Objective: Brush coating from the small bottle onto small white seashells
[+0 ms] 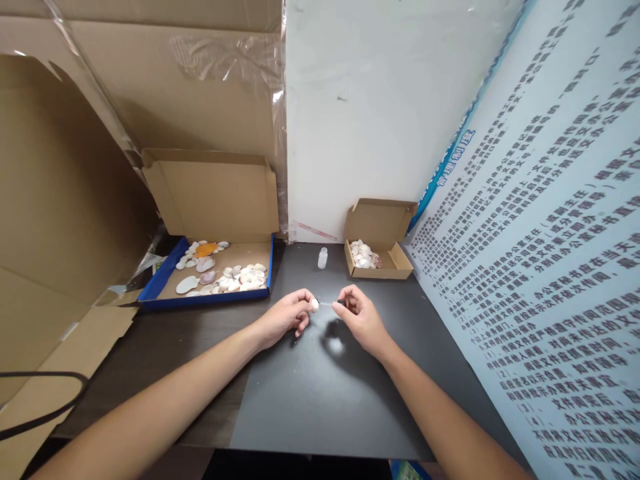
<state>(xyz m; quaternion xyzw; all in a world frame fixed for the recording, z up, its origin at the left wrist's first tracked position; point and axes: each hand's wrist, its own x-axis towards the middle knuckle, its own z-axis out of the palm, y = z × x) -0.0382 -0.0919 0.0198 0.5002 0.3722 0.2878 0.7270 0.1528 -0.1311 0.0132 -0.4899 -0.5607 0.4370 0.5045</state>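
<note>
small white shell mid-frame, pinched in the fingers of the left hand
fingers of the right hand grip a thin stick, its tip at or near the shell; contact is too small to tell. a loose pinch could let the shell slip, or an unsteady push could skid the stick aside. above centre, a small bottle stands on the table; a careless knock would likely tip it.
</note>
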